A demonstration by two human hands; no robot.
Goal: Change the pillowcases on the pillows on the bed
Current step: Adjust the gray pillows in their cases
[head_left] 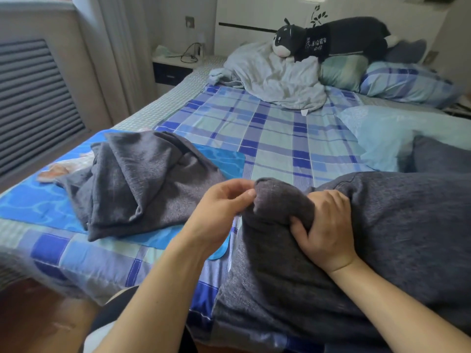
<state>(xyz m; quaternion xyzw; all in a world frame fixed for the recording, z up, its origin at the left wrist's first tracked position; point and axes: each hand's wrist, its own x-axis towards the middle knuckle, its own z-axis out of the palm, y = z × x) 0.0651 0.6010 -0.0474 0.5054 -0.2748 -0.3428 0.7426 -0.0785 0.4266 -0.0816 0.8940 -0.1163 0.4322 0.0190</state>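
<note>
The grey pillow [369, 238] is lying across the bed's [275, 133] near edge, its corner pointing left, where the right hand [328, 230] is gripping it and the left hand [224, 212] is pinching its tip.

The right hand [325, 228] grips a bunched corner of a dark grey pillow [356, 250] lying on the plaid sheet [267, 128]. The left hand [221, 212] pinches that corner's tip, just beside the right hand's knuckles. Left of the left hand lies a loose grey pillowcase [142, 184], crumpled on a blue mat [33, 202]. Well beyond both hands, a black plush toy [331, 38] rests on piled bedding.
</note>
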